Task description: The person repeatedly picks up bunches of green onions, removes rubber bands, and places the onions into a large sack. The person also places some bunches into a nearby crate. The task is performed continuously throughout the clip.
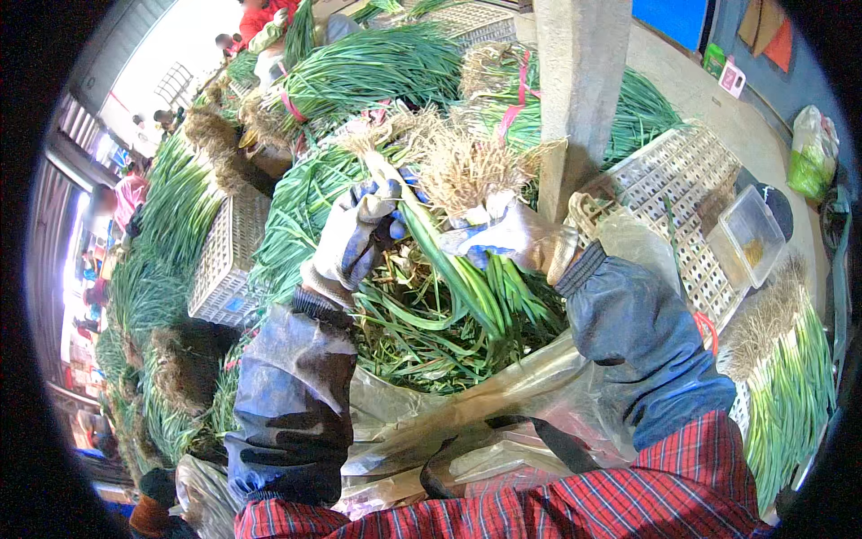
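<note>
My left hand, in a white and blue work glove, grips a green onion near its pale stem, roots pointing up and leaves hanging down to the right. My right hand, gloved the same way, is closed around a bunch of green onions below its bushy roots. Beneath both hands lies a heap of loose leaves and peelings, bordered by a clear plastic sheet across my lap.
A concrete post stands just beyond my right hand. Tied onion bundles are piled ahead, and more lie at the left. Plastic crates stand left and right. Roots and onions lie at the lower right. Other people are farther off.
</note>
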Available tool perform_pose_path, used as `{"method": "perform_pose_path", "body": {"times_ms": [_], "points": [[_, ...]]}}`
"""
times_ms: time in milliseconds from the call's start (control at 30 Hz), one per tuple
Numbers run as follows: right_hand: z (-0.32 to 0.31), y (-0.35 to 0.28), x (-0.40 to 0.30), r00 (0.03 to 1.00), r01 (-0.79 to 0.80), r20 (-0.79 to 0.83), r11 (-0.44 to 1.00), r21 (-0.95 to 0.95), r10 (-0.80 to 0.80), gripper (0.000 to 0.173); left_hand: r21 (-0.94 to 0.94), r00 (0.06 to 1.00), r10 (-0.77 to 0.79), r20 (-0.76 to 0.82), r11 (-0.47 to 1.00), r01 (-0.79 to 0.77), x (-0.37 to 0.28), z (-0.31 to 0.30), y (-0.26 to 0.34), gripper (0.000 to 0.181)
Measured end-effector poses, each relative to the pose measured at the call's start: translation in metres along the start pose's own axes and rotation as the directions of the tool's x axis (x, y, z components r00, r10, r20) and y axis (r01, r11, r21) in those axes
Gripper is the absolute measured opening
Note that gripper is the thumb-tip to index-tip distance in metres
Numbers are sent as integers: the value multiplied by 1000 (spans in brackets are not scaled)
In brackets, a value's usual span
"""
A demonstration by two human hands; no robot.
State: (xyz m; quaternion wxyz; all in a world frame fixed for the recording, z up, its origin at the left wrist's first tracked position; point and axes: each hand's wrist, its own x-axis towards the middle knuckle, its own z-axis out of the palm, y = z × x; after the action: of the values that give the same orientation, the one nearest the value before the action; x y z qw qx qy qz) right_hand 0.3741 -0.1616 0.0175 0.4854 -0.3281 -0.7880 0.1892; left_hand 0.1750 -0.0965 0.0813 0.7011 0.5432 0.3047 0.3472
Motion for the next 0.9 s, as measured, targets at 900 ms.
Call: {"method": "perform_pose_path", "body": {"times_ms": [900], "points": [[47, -5, 27, 758, -585, 273, 431, 687, 592, 11, -27, 962, 158, -224, 985, -168, -23, -56, -36, 16]]}}
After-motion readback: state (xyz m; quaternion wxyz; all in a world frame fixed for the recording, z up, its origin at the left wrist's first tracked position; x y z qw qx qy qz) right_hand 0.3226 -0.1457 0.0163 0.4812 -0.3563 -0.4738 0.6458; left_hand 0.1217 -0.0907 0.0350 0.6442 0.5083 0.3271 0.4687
